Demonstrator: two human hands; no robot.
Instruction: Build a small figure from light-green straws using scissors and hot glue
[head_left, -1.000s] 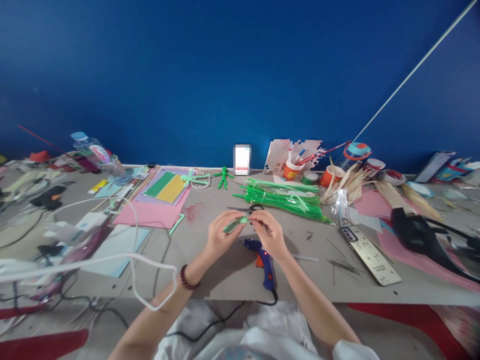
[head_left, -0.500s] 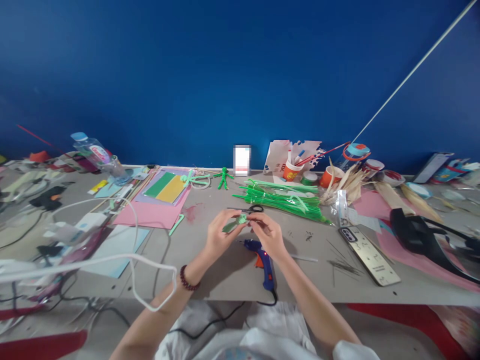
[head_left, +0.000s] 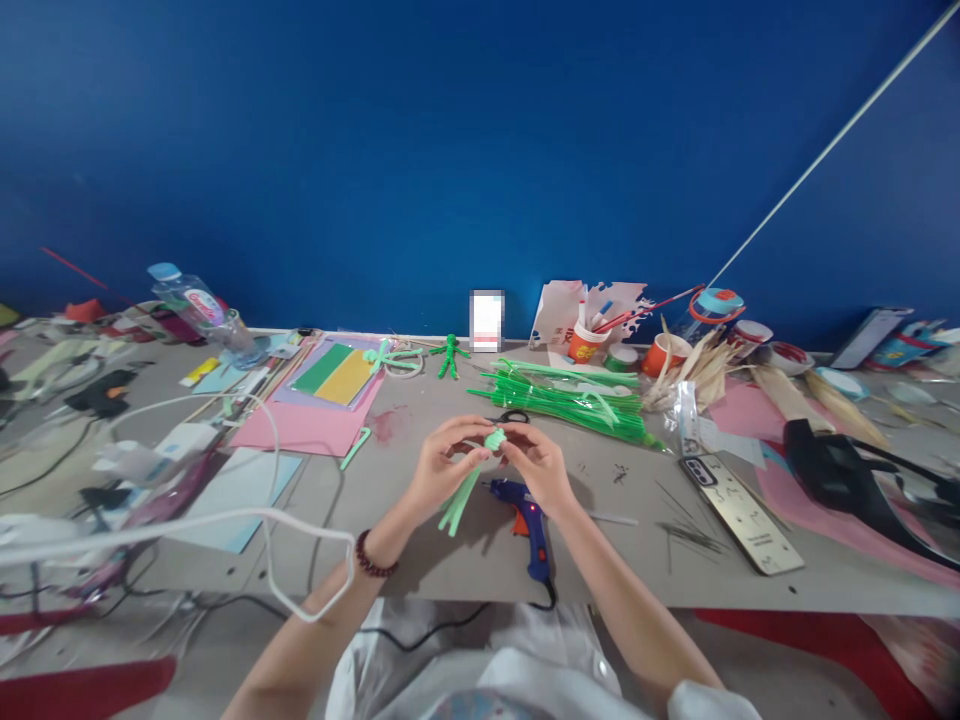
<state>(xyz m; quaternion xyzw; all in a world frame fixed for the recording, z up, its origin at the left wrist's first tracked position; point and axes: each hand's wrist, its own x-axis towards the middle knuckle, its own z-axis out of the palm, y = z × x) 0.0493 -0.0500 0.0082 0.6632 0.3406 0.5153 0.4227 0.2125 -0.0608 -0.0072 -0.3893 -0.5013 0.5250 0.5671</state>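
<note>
My left hand (head_left: 447,468) and my right hand (head_left: 540,466) meet above the middle of the table. Both pinch a small knot of light green pipe cleaners (head_left: 495,439) between their fingertips. Loose light green ends hang down below my left palm. Just beneath my right hand lies a blue glue gun (head_left: 537,540) with an orange trigger and a lit red light. Behind the fingers, black-handled scissors (head_left: 514,415) are partly covered. A dark green pipe-cleaner figure (head_left: 450,356) stands against the wall.
Bundled green pipe cleaners (head_left: 570,400) lie in plastic behind my hands. To the right are a phone (head_left: 742,515) and thin dark wires (head_left: 691,535). Coloured sheets (head_left: 307,425) and a bent light green piece (head_left: 355,449) lie left. A white cable (head_left: 300,516) loops above my left forearm.
The light green pipe cleaners have turned in my fingers; their loose ends now hang down toward me under my left hand. Both hands stay in about the same place.
</note>
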